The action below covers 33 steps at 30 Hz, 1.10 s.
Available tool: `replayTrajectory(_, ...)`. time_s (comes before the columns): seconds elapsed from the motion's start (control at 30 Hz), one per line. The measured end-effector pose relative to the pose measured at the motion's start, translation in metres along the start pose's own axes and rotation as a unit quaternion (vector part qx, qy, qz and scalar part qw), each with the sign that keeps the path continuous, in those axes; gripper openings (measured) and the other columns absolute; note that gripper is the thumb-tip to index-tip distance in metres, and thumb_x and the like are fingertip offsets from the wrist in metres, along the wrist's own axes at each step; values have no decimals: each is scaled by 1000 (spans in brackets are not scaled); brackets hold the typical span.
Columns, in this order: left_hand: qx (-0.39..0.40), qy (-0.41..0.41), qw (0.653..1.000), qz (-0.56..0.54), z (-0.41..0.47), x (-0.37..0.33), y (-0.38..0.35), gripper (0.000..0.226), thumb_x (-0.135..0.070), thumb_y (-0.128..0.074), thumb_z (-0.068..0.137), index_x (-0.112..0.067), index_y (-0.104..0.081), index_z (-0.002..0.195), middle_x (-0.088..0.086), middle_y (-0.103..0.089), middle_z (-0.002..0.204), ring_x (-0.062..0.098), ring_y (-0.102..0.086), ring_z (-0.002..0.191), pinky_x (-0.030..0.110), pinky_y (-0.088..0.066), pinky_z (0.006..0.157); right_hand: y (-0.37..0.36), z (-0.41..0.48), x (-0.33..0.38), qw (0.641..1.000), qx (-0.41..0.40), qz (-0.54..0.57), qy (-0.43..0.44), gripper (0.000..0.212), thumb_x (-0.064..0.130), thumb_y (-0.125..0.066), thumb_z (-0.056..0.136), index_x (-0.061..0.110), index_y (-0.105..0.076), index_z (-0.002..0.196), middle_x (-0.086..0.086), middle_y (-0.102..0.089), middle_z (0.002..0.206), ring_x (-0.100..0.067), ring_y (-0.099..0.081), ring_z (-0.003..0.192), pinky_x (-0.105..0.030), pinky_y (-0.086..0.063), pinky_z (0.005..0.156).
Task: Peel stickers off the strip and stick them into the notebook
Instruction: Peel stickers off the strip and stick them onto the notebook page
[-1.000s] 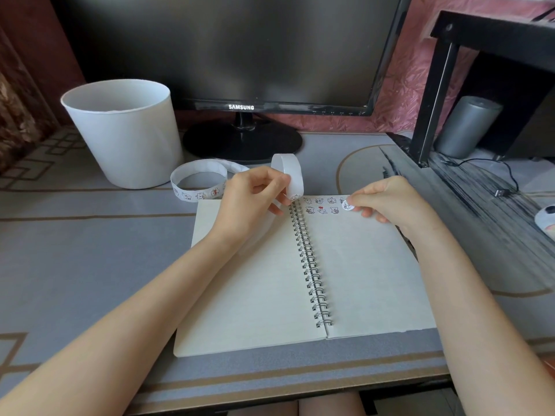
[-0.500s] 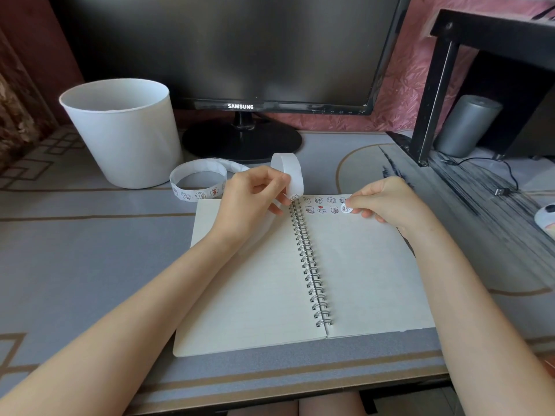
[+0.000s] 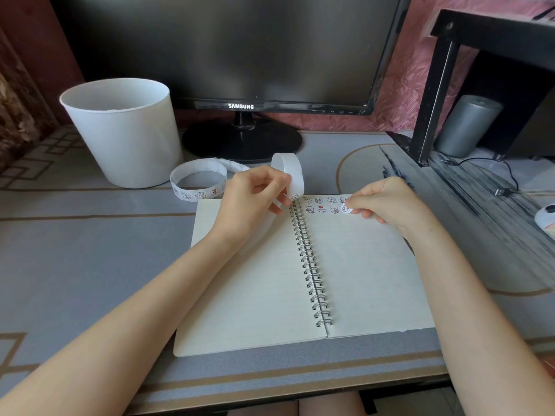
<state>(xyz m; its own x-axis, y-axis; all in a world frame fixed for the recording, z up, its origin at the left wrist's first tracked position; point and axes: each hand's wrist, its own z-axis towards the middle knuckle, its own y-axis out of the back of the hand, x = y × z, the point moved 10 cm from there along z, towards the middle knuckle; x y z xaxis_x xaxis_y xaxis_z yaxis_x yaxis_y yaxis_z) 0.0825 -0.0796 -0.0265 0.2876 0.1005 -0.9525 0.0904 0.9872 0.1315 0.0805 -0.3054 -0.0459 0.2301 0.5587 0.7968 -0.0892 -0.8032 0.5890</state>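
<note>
1. Beyond the fingertips of both hands, a black monitor (image 3: 240,55) stands at the back of the table (image 3: 90,250). Its lower bezel reads "SAMSUNG" in white, the only legible writing.
2. The left hand (image 3: 252,199) has its fingers curled and pinches the sticker strip (image 3: 288,172) just left of the spiral binding (image 3: 309,259). The strip arches in a white loop above these fingers, then trails left into a coil lying on the table; its printed cartoon figures are too small to read.
3. The right hand (image 3: 387,202) pinches a round sticker (image 3: 347,209) at its fingertips, over the top of the notebook (image 3: 360,265)'s right page. Whether the sticker touches the paper cannot be told.
4. Between those fingertips and the binding sit two short rows of stuck stickers (image 3: 319,205).
5. From the fingers toward the person, plain paper runs to the notebook's near edge, which lies close to the table's front edge.
6. A white bin (image 3: 126,139) stands left of and beyond the left fingers, near the coil. A black shelf leg (image 3: 432,85) and a grey cylinder (image 3: 468,127) stand right of and beyond the right fingers.
</note>
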Motion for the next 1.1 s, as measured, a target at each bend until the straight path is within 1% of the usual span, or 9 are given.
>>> replayTrajectory(0.3,1,0,1000,3,-1,0,-1,21,-13,-56,95,-7,-65,76,3,-64,71,12,-64,66,24,-53,58,0,0,0,1000,-5,-4,-1,5,12,-69,80,12,-68,75,0,-64,66,-7,-51,56,-20,-31,48)
replayTrajectory(0.37,1,0,1000,4,-1,0,-1,21,-13,-56,95,-6,-65,77,3,-64,71,11,-64,66,24,-53,58,0,1,-1,1000,-7,-9,0,4,11,-68,80,12,-68,76,1,-64,65,-7,-51,55,-18,-32,46)
replayTrajectory(0.47,1,-1,1000,3,0,-1,0,22,-13,-56,95,-10,-64,75,4,-64,70,12,-64,66,23,-53,58,-1,2,-1,1000,-10,-18,1,1,11,-68,79,11,-68,78,1,-64,66,-7,-51,55,-16,-32,44)
replayTrajectory(0.6,3,-2,1000,4,-1,-2,-1,23,-12,-56,95,-12,-64,73,3,-64,68,13,-65,66,23,-53,57,-1,5,-1,1000,-14,-22,9,3,11,-69,78,13,-68,75,1,-65,65,-7,-51,54,-13,-31,39)
replayTrajectory(0.73,1,-3,1000,4,-1,-2,-1,23,-12,-56,95,-10,-64,74,4,-64,68,14,-64,65,23,-52,57,-1,6,-2,999,-13,-27,14,4,11,-69,77,13,-67,74,0,-65,65,-9,-49,53,-18,-32,44)
replayTrajectory(0.87,2,-3,1000,6,-1,-1,-1,23,-13,-56,95,-10,-64,73,4,-64,68,15,-65,66,24,-53,57,0,9,-5,999,-24,-38,22,5,11,-72,72,11,-69,68,-2,-61,58,-14,-43,52,-23,-33,51)
replayTrajectory(0.97,3,-3,1000,5,-1,-1,-1,23,-13,-56,95,-10,-64,73,4,-64,69,14,-65,66,24,-53,57,0,11,-7,999,-24,-38,23,7,12,-73,71,13,-68,66,-1,-61,56,-13,-41,49,-23,-32,50)
replayTrajectory(1.03,3,-4,1000,6,-1,-2,-1,23,-13,-56,95,-11,-64,73,5,-64,69,13,-65,66,24,-53,58,-1,12,-7,999,-20,-39,26,7,13,-74,71,13,-69,67,-1,-62,58,-14,-43,51,-23,-31,49)
replayTrajectory(1.1,4,-4,1000,5,-1,-2,-1,23,-13,-56,95,-11,-64,73,5,-64,69,13,-65,66,24,-53,58,1,14,-9,999,-21,-37,27,10,15,-77,72,16,-67,69,-3,-65,65,-16,-48,57,-23,-33,50)
